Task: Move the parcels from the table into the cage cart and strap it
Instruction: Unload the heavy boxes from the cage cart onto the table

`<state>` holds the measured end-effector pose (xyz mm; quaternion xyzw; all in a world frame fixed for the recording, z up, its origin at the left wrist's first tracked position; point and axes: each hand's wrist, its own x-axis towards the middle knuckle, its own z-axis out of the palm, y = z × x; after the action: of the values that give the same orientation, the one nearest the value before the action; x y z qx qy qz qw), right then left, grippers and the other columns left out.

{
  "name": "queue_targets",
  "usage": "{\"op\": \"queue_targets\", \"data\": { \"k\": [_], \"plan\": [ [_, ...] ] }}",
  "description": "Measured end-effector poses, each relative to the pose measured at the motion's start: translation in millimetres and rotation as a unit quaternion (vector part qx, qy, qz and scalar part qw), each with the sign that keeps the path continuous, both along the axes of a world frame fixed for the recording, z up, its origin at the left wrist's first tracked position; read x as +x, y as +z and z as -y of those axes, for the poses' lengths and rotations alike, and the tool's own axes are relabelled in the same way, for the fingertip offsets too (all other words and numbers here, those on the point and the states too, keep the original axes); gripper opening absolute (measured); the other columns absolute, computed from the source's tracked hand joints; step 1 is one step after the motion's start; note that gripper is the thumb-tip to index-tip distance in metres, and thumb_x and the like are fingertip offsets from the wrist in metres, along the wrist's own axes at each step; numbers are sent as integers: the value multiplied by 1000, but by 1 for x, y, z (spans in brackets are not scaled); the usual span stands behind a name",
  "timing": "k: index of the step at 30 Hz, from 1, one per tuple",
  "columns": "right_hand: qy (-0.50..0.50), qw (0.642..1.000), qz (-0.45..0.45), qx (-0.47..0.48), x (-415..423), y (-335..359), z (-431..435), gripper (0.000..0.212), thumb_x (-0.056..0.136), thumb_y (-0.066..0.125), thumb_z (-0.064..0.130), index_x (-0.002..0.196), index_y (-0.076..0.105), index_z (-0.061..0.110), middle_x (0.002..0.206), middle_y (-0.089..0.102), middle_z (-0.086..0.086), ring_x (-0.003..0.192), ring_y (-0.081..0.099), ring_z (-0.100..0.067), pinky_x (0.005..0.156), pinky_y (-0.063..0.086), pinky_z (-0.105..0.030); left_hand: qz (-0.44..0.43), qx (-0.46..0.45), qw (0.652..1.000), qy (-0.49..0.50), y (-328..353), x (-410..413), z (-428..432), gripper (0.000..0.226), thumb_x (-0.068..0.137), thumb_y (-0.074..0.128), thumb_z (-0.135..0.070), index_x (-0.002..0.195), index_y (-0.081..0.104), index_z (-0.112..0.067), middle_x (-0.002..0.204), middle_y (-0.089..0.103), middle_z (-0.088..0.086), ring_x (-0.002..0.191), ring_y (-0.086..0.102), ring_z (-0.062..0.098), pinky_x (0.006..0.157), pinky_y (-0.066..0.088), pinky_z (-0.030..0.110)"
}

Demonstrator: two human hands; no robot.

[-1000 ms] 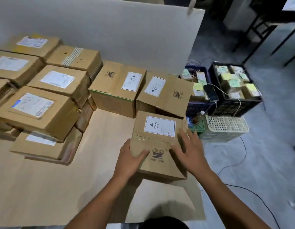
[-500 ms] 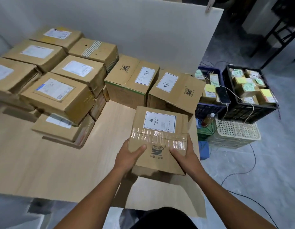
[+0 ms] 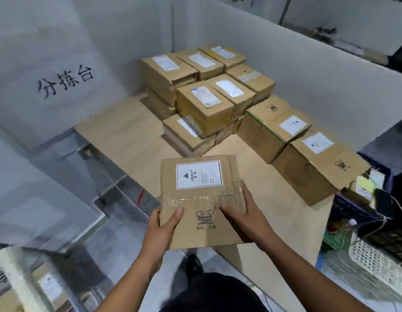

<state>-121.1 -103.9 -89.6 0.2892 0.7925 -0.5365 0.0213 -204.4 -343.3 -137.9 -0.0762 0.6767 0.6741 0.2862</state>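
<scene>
1. The parcel [image 3: 202, 199] with the HEAVY label [image 3: 199, 174] is up in the air now. A second ago it lay flat on the table [image 3: 128, 136], and the hands were only just coming down on it.
2. The left hand [image 3: 160, 230] grips the near left corner with its thumb on top. The right hand [image 3: 245, 218] grips the near right side, also with its thumb on top. The other fingers of both hands are hidden under the parcel.
3. The person has turned to the left since then. The parcel now hangs at the table's near corner, and part of it is past the edge, over the floor.
4. Beyond the grip, a pile of parcels [image 3: 204, 102] sits on the table. To the right of the grip and further off stand two big boxes [image 3: 276, 129], side by side. All of these have yet to be moved.
5. Down and to the left of the hands is a blurry thing with a labelled box in it [image 3: 50, 287]. It may be the cage cart, but I cannot tell.
6. So the picking up looks done, and carrying seems to be the step now. Most of the job is left, and the strapping comes last.
7. The label says heavy, so keeping both hands on it looks wise.
</scene>
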Motion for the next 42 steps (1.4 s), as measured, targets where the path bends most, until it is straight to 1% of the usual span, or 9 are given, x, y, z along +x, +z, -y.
{"op": "queue_targets", "data": {
  "k": [6, 11, 17, 23, 28, 30, 34, 38, 42],
  "plan": [
    [198, 980, -38, 9, -63, 7, 119, 98, 85, 78, 56, 158, 12, 60, 141, 60, 22, 125, 61, -7, 107, 49, -34, -72, -13, 979, 190, 5, 42, 129, 76, 68, 85, -71, 133, 48, -60, 124, 72, -22, 114, 71, 7, 101, 55, 44],
    [359, 929, -86, 11, -90, 8, 240, 80, 86, 78, 49, 131, 23, 85, 119, 57, 52, 107, 56, 25, 81, 43, 2, -93, -29, 934, 345, 4, 95, 227, 89, 73, 89, -60, 149, 43, -53, 130, 69, -25, 119, 66, -1, 103, 51, 33],
    [554, 829, -74, 25, -98, 0, 382, 81, 88, 78, 51, 138, 20, 80, 120, 58, 49, 107, 57, 23, 79, 43, -2, -60, -37, 849, 524, -3, 167, 309, 52, 80, 87, -42, 121, 55, -51, 106, 71, -38, 97, 68, -15, 69, 49, 1],
    [705, 709, -17, 17, -100, -26, 512, 81, 89, 79, 43, 141, 23, 70, 122, 56, 44, 104, 54, 27, 76, 40, 4, -22, -44, 735, 676, -26, 219, 356, 81, 77, 89, -40, 145, 46, -48, 122, 74, -18, 112, 71, 8, 91, 56, 32],
    [786, 616, 37, 15, -106, -71, 595, 88, 88, 79, 49, 156, 24, 56, 142, 56, 29, 126, 57, 4, 108, 48, -28, 47, -60, 649, 757, -53, 229, 381, 103, 77, 91, -42, 146, 22, -77, 123, 71, -20, 102, 72, 6, 80, 63, 35],
    [816, 575, 67, 11, -113, -95, 622, 87, 87, 78, 51, 157, 26, 52, 140, 52, 40, 118, 54, 17, 96, 47, -10, 56, -84, 627, 773, -72, 227, 390, 95, 75, 91, -42, 132, 28, -84, 116, 72, -25, 100, 71, -2, 79, 60, 26],
    [842, 524, 125, 36, -125, -144, 667, 92, 80, 77, 64, 155, 25, 55, 145, 54, 24, 124, 59, -4, 95, 50, -27, 46, -75, 587, 805, -109, 215, 402, 77, 83, 88, -11, 126, 53, -64, 117, 74, -20, 108, 72, 8, 81, 60, 21],
    [867, 467, 156, 72, -131, -197, 701, 105, 77, 73, 74, 160, 14, 51, 155, 44, 22, 133, 52, -9, 104, 45, -30, 71, 19, 549, 832, -158, 211, 413, 86, 84, 87, -10, 151, 43, -40, 134, 70, 6, 120, 70, 30, 90, 62, 50],
    [876, 425, 207, 94, -134, -262, 721, 107, 77, 73, 75, 161, 12, 50, 162, 39, 18, 144, 45, -11, 118, 38, -39, 144, 43, 509, 848, -222, 208, 416, 106, 74, 94, -25, 158, 32, -41, 130, 73, -8, 113, 73, 12, 86, 63, 34]
  ]
}}
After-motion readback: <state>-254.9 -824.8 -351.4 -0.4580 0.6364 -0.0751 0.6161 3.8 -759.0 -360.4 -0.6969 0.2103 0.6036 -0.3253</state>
